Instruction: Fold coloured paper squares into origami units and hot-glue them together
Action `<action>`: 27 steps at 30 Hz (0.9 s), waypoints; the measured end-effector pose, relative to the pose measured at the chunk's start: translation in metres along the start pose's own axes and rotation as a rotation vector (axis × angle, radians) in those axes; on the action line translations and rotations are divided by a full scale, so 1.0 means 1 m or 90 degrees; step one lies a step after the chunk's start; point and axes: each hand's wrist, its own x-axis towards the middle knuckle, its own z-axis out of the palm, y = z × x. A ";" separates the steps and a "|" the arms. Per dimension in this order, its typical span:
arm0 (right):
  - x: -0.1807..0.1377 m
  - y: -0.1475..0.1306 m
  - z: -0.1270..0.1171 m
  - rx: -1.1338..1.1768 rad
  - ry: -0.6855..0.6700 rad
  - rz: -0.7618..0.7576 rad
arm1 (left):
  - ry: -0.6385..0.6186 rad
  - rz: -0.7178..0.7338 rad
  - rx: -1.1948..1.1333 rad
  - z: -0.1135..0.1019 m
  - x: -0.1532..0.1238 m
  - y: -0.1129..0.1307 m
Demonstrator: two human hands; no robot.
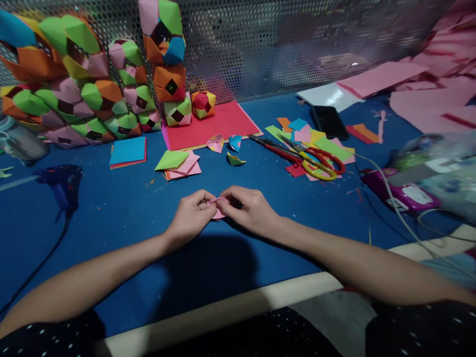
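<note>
Left hand and right hand both in a tight fingertip pinch on the small pink paper, which sits in from the middle of the blue bench's near edge; can't tell if it touches the surface. Main risk: fingers cover most of it, so uneven pressure or one pinch slipping could skew a fold or tear the sheet. Secondary: the folded blue piece and green piece lie loose toward the far edge, so a forward knuckle could crush them.
</note>
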 end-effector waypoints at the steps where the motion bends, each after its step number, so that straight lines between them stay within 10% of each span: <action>1: 0.001 0.000 -0.001 0.011 0.000 -0.004 | -0.010 -0.006 -0.015 0.000 0.000 0.001; 19: 0.007 -0.009 -0.007 0.219 -0.058 0.182 | -0.029 0.019 0.038 -0.003 0.000 0.004; 27: 0.006 -0.007 -0.007 0.167 -0.022 0.103 | -0.041 0.047 0.083 -0.003 0.000 0.004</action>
